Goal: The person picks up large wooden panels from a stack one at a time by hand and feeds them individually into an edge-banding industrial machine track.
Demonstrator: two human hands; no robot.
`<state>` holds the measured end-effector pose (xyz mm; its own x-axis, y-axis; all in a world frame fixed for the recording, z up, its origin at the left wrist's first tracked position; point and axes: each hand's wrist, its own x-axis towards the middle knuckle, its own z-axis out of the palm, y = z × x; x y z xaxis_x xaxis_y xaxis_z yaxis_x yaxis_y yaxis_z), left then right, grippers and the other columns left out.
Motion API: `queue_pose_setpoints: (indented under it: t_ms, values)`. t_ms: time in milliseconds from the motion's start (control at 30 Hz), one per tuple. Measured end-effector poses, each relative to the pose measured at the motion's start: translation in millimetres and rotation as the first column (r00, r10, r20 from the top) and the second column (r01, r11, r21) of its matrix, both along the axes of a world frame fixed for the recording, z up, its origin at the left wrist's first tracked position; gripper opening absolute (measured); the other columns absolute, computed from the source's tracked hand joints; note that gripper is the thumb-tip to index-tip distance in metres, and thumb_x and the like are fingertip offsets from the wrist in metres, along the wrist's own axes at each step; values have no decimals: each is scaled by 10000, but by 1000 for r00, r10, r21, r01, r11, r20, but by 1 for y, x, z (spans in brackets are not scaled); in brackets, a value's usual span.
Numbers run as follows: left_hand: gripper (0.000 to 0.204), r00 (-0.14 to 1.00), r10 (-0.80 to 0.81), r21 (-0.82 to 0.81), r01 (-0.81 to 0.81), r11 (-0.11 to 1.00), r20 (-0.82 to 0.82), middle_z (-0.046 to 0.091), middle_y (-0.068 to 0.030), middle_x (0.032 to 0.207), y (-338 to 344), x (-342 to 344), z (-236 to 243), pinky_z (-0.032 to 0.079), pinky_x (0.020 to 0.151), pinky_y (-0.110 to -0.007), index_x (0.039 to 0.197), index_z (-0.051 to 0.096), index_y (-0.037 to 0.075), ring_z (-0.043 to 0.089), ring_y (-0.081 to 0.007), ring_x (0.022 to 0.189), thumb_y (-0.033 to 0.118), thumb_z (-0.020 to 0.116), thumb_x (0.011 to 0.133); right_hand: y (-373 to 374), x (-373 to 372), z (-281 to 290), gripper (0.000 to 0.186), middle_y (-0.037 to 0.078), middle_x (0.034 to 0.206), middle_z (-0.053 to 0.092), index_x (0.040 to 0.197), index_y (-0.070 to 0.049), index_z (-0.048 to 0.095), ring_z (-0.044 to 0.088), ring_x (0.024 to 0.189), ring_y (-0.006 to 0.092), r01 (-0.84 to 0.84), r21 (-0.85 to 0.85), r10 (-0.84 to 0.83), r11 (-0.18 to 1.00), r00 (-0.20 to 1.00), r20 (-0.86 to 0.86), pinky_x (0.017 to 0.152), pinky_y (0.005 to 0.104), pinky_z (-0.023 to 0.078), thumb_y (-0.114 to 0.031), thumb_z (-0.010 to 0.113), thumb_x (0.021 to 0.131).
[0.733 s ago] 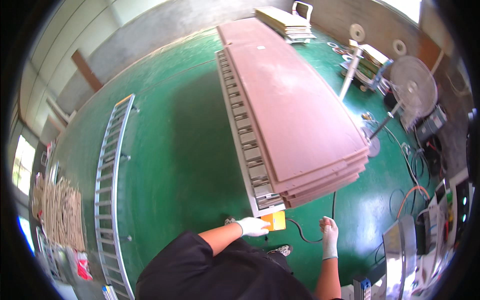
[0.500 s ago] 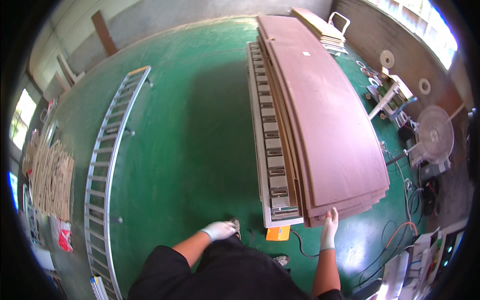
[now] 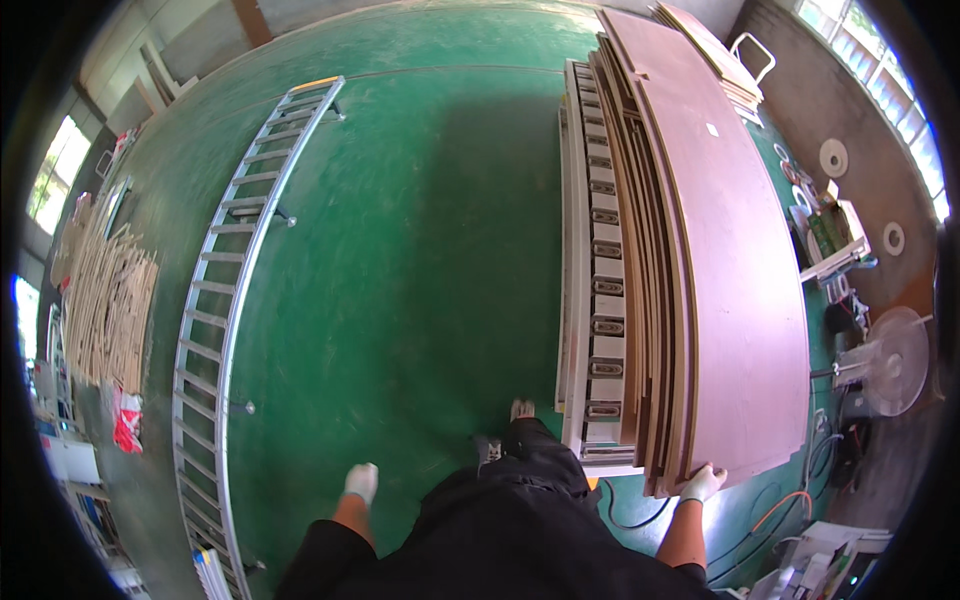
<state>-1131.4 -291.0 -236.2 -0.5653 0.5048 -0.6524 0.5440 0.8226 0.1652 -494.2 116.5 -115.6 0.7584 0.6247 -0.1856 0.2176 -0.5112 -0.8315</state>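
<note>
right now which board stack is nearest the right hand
The pinkish-brown stack: the right hand is at its edge; the paler stack lies farther off.

left hand (image 3: pixel 363 484): white-gloved, out to the side | right hand (image 3: pixel 704 484): white-gloved, extended ahead

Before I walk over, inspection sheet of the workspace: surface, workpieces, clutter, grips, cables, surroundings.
Surface: green floor, shadowed left of the panel stack.
Workpieces: panel stack of pinkish-brown sheets on a slatted white frame; left edges uneven; small white label on top sheet.
Clutter: tan strips piled at far left, red-and-white bag at their near end.
Grips: gloved right grip at the stack's near edge; gloved left grip over floor, touching no panel.
Cables: black cable and orange cable on floor, near right.
Surroundings: ladder-like metal frame left; fan right.
</note>
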Motion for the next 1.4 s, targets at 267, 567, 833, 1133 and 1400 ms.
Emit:
queue_pose_setpoints:
  t_ms: [267, 567, 833, 1133, 1400]
  values:
    - [437, 806, -338, 414, 128, 901, 485, 627, -207, 1213, 156, 3, -65, 454, 984, -380, 1211, 597, -13, 579, -330, 1165, 338, 537, 959, 38, 26, -50, 490, 190, 1191, 599, 1343, -32, 461, 584, 992, 315, 594, 41, -582, 803, 797, -160, 909, 431, 437, -221, 412, 894]
    - [431, 879, -449, 127, 433, 892, 162, 674, -191, 1075, 459, -199, 51, 465, 919, -436, 1116, 618, -17, 628, -355, 1011, 365, 470, 981, 0, 14, -54, 444, 209, 1163, 654, 1203, -11, 603, 639, 952, 323, 794, -145, -790, 591, 606, 96, 865, 386, 483, -278, 508, 862]
    - [360, 649, 224, 152, -470, 870, 727, 621, -100, 1212, 764, -223, 30, 477, 843, -396, 1225, 539, 133, 596, -229, 1023, 366, 562, 951, 10, -132, -41, 413, 155, 1196, 641, 1296, -28, 557, 604, 1033, 260, 895, -54, -885, 443, 446, 135, 942, 350, 437, -192, 484, 923]
    - [699, 509, -49, 141, -144, 979, 859, 492, -171, 1410, 996, -2, 72, 400, 1038, -434, 1457, 345, 63, 476, -344, 1282, 481, 562, 941, -24, -306, -36, 358, 130, 1198, 635, 1240, 23, 582, 606, 1067, 238, 943, 18, -936, 332, 327, 132, 963, 330, 448, -99, 455, 928]
    - [580, 165, 64, -8, -319, 948, 984, 529, -114, 1369, 1081, 8, 72, 421, 1041, -442, 1370, 465, 32, 509, -296, 1239, 438, 554, 965, -55, -489, -49, 396, 157, 1269, 585, 1291, 67, 518, 573, 1150, 243, 927, 44, -927, 373, 374, -7, 1015, 357, 437, -1, 467, 904]
